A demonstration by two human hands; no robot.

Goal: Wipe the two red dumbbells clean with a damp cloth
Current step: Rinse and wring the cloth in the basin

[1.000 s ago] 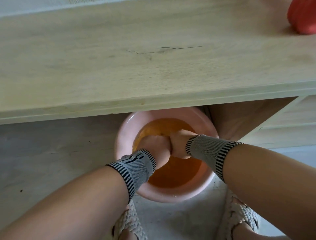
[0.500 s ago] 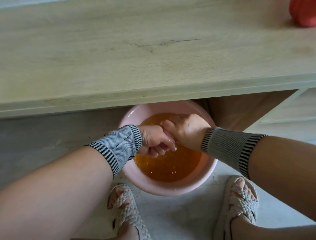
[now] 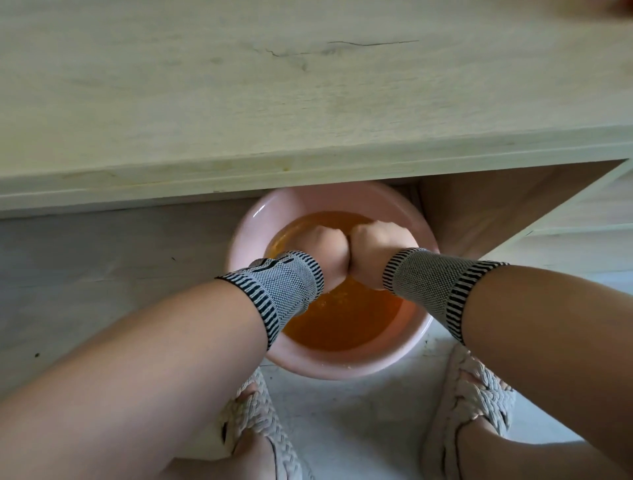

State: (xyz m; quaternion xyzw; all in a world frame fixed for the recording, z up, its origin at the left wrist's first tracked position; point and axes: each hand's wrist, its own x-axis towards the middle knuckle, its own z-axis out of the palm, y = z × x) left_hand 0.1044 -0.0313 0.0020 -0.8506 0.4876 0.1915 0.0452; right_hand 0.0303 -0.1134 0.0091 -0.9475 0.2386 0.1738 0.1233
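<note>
we have both hands down in the pink basin (image 3: 342,365) on the floor, tucked half under the surface (image 3: 308,102), so drips stay in the orange water. the left hand (image 3: 323,245) and right hand (image 3: 371,241) are fisted, knuckles touching, probably wringing the cloth, though we cannot tell, since no cloth shows. the red dumbbells are out of view; only a red blur (image 3: 624,3) clips the top right corner.
</note>
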